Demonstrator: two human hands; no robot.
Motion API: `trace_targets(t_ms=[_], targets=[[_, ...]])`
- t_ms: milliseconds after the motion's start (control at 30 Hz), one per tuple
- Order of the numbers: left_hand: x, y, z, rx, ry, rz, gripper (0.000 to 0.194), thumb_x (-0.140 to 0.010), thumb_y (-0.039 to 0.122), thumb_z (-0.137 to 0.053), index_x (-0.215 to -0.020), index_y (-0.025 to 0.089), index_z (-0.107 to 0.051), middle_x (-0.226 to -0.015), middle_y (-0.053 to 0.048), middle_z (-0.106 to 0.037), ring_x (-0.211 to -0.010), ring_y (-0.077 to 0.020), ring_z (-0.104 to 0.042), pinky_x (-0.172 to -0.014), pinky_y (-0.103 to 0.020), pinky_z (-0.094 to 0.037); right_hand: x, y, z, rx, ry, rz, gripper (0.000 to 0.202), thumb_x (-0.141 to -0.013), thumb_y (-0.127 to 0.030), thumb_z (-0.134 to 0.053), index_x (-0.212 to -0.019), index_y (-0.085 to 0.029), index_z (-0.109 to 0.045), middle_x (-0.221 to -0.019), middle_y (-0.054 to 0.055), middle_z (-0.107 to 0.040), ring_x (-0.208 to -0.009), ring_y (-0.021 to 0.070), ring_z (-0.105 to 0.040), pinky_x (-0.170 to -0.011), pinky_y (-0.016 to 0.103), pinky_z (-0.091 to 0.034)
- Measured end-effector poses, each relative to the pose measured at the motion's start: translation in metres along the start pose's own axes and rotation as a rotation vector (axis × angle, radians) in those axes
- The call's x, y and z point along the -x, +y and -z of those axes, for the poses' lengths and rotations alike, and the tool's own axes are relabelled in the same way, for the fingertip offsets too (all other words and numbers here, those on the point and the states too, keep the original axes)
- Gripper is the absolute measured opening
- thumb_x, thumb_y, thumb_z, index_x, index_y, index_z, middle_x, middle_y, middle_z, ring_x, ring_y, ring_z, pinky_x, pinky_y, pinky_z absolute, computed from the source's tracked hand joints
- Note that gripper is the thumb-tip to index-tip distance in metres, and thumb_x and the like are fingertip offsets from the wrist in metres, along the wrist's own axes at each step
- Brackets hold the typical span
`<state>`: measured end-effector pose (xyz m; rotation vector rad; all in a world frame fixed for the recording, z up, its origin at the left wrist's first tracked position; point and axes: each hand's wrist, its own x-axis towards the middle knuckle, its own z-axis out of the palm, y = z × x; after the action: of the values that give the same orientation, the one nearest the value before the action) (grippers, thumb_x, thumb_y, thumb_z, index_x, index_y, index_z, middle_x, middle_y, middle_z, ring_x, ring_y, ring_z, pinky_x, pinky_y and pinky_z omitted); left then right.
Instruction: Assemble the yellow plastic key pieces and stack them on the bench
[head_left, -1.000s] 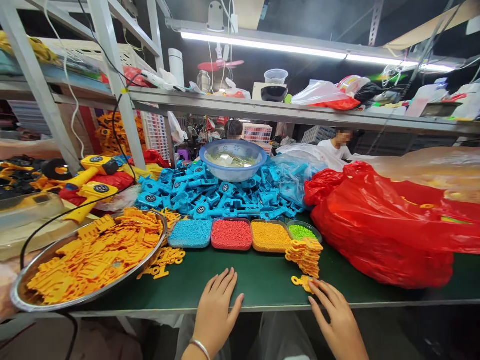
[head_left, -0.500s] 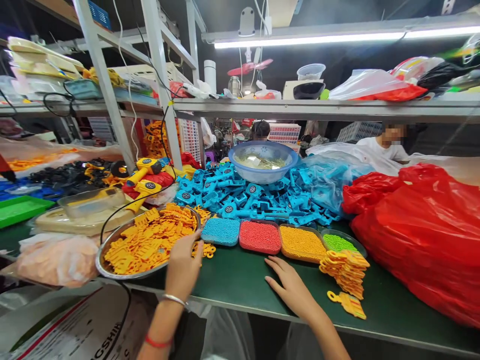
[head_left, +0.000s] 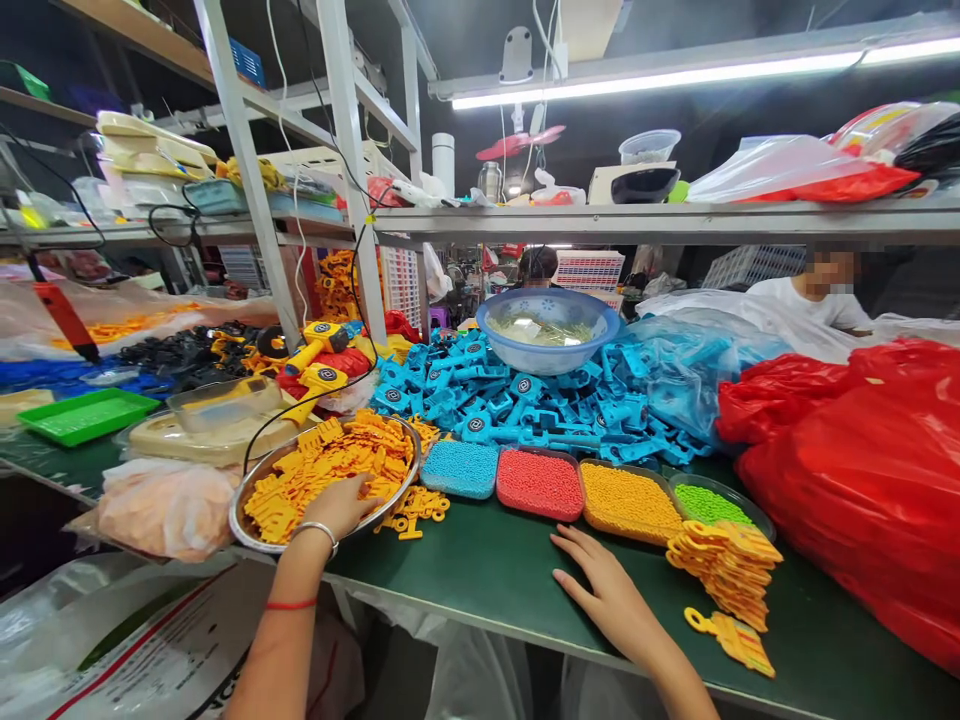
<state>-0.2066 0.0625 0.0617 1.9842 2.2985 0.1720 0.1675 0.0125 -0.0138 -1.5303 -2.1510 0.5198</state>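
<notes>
My left hand (head_left: 339,506) reaches over the right side of a metal bowl (head_left: 238,522) heaped with orange plastic pieces (head_left: 330,465); its fingers touch the pieces and look spread. My right hand (head_left: 600,585) lies on the green tabletop (head_left: 465,570) with its fingers apart, holding nothing. In front of it are trays of blue beads (head_left: 460,468), red beads (head_left: 540,480), yellow beads (head_left: 628,500) and green beads (head_left: 709,503). A stack of orange pieces (head_left: 727,565) stands to its right, with one single piece (head_left: 731,640) lying nearer the edge.
A pile of blue plastic parts (head_left: 495,395) with a blue basin (head_left: 551,350) on it lies behind the trays. A large red bag (head_left: 870,490) fills the right. Farther left are a bag of pale pieces (head_left: 169,508) and a green tray (head_left: 88,415). A person sits behind the shelf.
My left hand has moved left and down from the bowl's right rim to over the pieces inside. My right hand stays on the table. The whole view has shifted, with things appearing farther right.
</notes>
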Motion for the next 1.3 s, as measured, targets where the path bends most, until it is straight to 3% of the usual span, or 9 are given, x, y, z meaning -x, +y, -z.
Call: trace_targets(t_ms=[333,533,700,767,867,1033,1133,1200,1300], targets=[[0.003,0.002,0.003,0.025,0.049,0.002,0.05,-0.074,0.037,-0.05,-0.118,0.012,-0.051,-0.115,-0.014,-0.059,-0.102,-0.0263,-0.057,-0.084,-0.033,-0.043,0.0,-0.003,0.003,-0.024,0.001,-0.005,0.046,-0.083,-0.045,-0.042,-0.124,-0.023,-0.051,-0.136,0.004,-0.042,-0.128,0.0214,-0.034,-0.106,0.039,-0.027],[0.008,0.004,0.006,0.088,0.093,-0.056,0.046,-0.074,0.031,-0.05,-0.118,0.017,-0.049,-0.109,-0.007,-0.062,-0.092,-0.0202,-0.06,-0.08,-0.028,-0.045,0.0,-0.003,0.003,-0.05,0.012,0.001,0.045,-0.083,-0.044,-0.043,-0.122,-0.022,-0.052,-0.136,0.005,-0.043,-0.127,0.0218,-0.035,-0.106,0.04,-0.027],[0.019,0.01,0.012,0.281,0.311,-0.266,0.044,-0.076,0.032,-0.044,-0.118,0.019,-0.05,-0.114,-0.007,-0.058,-0.103,-0.0218,-0.053,-0.09,-0.034,-0.041,0.0,-0.002,0.003,-0.066,0.023,0.003,0.043,-0.084,-0.043,-0.043,-0.121,-0.023,-0.053,-0.135,0.005,-0.044,-0.126,0.0215,-0.036,-0.106,0.04,-0.028],[0.029,0.023,0.013,0.391,0.397,-0.341,0.042,-0.078,0.033,-0.042,-0.117,0.02,-0.051,-0.109,-0.007,-0.058,-0.1,-0.0219,-0.054,-0.089,-0.036,-0.041,0.0,-0.002,0.002,-0.076,0.039,0.002,0.042,-0.083,-0.043,-0.044,-0.119,-0.024,-0.054,-0.134,0.004,-0.046,-0.126,0.0214,-0.037,-0.105,0.04,-0.028],[0.048,0.058,0.006,0.572,0.388,-0.427,0.037,-0.081,0.029,-0.041,-0.114,0.021,-0.054,-0.104,-0.006,-0.057,-0.091,-0.0192,-0.055,-0.084,-0.034,-0.043,0.0,-0.003,0.004,-0.084,0.036,-0.003,0.044,-0.083,-0.044,-0.044,-0.121,-0.023,-0.053,-0.134,0.005,-0.045,-0.126,0.0215,-0.036,-0.105,0.039,-0.028],[0.075,0.132,-0.043,0.755,0.058,-0.606,0.036,-0.079,0.018,-0.044,-0.112,0.024,-0.058,-0.093,-0.004,-0.06,-0.082,-0.016,-0.056,-0.072,-0.027,-0.046,0.002,-0.006,0.009,-0.164,0.011,0.0,0.051,-0.079,-0.049,-0.05,-0.124,-0.024,-0.051,-0.134,0.006,-0.045,-0.126,0.0234,-0.035,-0.105,0.041,-0.026],[0.081,0.165,-0.074,0.732,-0.037,-0.646,0.039,-0.078,0.015,-0.048,-0.115,0.024,-0.057,-0.095,-0.004,-0.062,-0.085,-0.0158,-0.057,-0.074,-0.027,-0.047,0.004,-0.006,0.01,-0.299,0.033,0.01,0.049,-0.078,-0.047,-0.052,-0.122,-0.023,-0.052,-0.128,0.006,-0.051,-0.121,0.0232,-0.041,-0.103,0.04,-0.029],[0.082,0.178,-0.085,0.676,-0.014,-0.674,0.044,-0.078,0.017,-0.052,-0.121,0.027,-0.051,-0.101,-0.003,-0.063,-0.092,-0.0174,-0.056,-0.082,-0.031,-0.045,0.006,-0.005,0.011,-0.398,0.05,0.027,0.042,-0.079,-0.042,-0.051,-0.116,-0.022,-0.056,-0.121,0.007,-0.057,-0.112,0.022,-0.049,-0.098,0.037,-0.036],[0.082,0.182,-0.087,0.606,0.12,-0.629,0.047,-0.079,0.021,-0.055,-0.125,0.026,-0.046,-0.104,-0.004,-0.064,-0.096,-0.0196,-0.055,-0.084,-0.036,-0.045,0.008,-0.004,0.01,-0.481,0.088,0.016,0.031,-0.079,-0.036,-0.05,-0.103,-0.02,-0.062,-0.1,0.006,-0.066,-0.089,0.0198,-0.059,-0.081,0.032,-0.046]])
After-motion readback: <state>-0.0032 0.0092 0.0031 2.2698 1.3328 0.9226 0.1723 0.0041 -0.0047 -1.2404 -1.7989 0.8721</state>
